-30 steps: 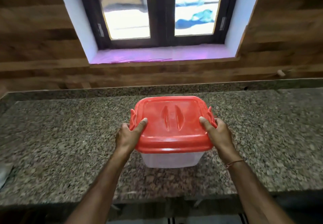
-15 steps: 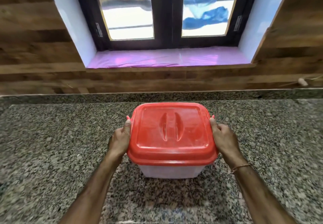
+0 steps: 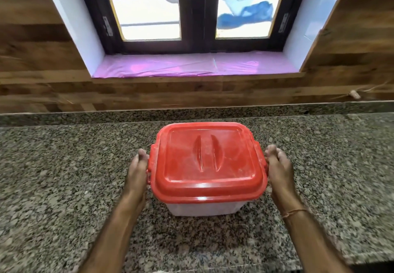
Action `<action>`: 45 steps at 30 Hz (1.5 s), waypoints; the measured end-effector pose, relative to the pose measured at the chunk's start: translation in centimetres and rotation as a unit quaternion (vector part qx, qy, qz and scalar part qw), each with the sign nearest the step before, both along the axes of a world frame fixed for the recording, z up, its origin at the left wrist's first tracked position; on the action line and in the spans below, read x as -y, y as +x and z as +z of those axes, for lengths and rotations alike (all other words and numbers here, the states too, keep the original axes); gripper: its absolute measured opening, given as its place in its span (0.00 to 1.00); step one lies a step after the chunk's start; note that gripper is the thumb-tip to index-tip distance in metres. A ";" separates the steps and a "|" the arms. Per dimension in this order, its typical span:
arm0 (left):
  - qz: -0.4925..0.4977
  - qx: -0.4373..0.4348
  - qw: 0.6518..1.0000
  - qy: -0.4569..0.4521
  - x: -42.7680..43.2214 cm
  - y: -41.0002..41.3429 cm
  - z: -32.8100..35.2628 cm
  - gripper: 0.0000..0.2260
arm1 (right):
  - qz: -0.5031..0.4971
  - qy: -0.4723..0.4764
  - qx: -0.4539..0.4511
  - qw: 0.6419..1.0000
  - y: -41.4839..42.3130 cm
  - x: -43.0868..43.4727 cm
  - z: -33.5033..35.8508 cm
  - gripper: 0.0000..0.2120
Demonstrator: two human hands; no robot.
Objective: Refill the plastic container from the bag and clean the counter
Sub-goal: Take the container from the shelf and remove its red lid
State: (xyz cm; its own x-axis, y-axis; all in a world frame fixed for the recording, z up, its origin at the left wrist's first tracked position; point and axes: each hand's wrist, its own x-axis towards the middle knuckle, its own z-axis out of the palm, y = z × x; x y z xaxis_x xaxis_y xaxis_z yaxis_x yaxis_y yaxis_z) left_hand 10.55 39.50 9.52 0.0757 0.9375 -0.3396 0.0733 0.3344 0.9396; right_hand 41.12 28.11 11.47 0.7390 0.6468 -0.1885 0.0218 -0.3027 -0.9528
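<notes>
The plastic container [image 3: 204,207] has a clear body and a red lid [image 3: 207,162] closed on top, and it stands on the granite counter [image 3: 64,177]. My left hand [image 3: 136,172] lies flat against the red clip on its left side. My right hand [image 3: 279,172] presses against the clip on its right side. Both hands have straight fingers held together, with the thumbs off the lid. No bag is in view.
A granite upstand [image 3: 85,116] and a wood-panelled wall run behind the counter. Above them is a window sill covered in pink plastic [image 3: 191,64]. The counter's front edge [image 3: 362,259] shows at the lower right.
The container has been moved further back on the counter, toward the wall. My thumbs have come off the lid and both hands now sit lower on the side clips.
</notes>
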 end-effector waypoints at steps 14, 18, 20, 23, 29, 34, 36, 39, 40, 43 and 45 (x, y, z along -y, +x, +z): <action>-0.010 0.032 0.998 0.059 1.0 1.3 1.6 0.38 | 0.090 -0.019 -0.013 0.996 -4.3 -0.1 1.9 0.41; 0.002 0.022 0.998 0.054 1.0 1.0 1.8 0.44 | 0.095 0.002 -0.006 0.995 -4.4 -0.1 1.8 0.43; 0.005 0.017 0.998 0.061 1.1 0.9 1.9 0.44 | 0.095 0.009 -0.001 0.995 -4.4 -0.2 1.6 0.39; 0.013 0.003 0.995 0.096 1.3 0.9 2.4 0.42 | 0.095 0.024 -0.010 0.995 -4.8 -0.3 1.8 0.35; 0.015 -0.019 0.988 0.155 0.7 1.6 5.2 0.42 | 0.085 0.063 0.016 0.994 -4.9 -0.2 3.7 0.33; 0.000 -0.066 0.975 0.214 0.6 5.9 7.8 0.42 | 0.052 0.073 -0.023 0.996 -1.1 0.5 5.5 0.31; -0.019 -0.092 0.973 0.213 0.9 8.5 8.3 0.44 | 0.032 0.079 -0.053 0.995 1.9 0.9 5.7 0.28; -0.087 -0.130 0.966 0.205 1.6 13.0 8.5 0.53 | 0.011 0.105 -0.118 0.987 7.2 2.3 5.2 0.28; -0.112 -0.144 0.960 0.214 2.0 14.6 8.4 0.54 | 0.002 0.118 -0.130 0.985 9.2 3.0 4.8 0.30; -0.196 -0.235 0.914 0.268 3.6 19.9 7.0 0.48 | -0.034 0.129 -0.127 0.983 15.1 5.6 3.4 0.32; -0.248 -0.329 0.868 0.277 5.0 23.2 5.5 0.46 | -0.060 0.138 -0.122 0.981 19.0 7.3 1.8 0.31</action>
State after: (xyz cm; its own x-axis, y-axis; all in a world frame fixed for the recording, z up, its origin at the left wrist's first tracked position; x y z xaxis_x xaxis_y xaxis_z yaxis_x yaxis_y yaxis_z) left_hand 33.72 34.45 15.01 0.4779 0.8779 0.0309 0.6611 -0.3825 0.6455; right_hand 60.08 20.78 13.31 0.7678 0.6088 -0.1995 -0.2373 -0.0191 -0.9713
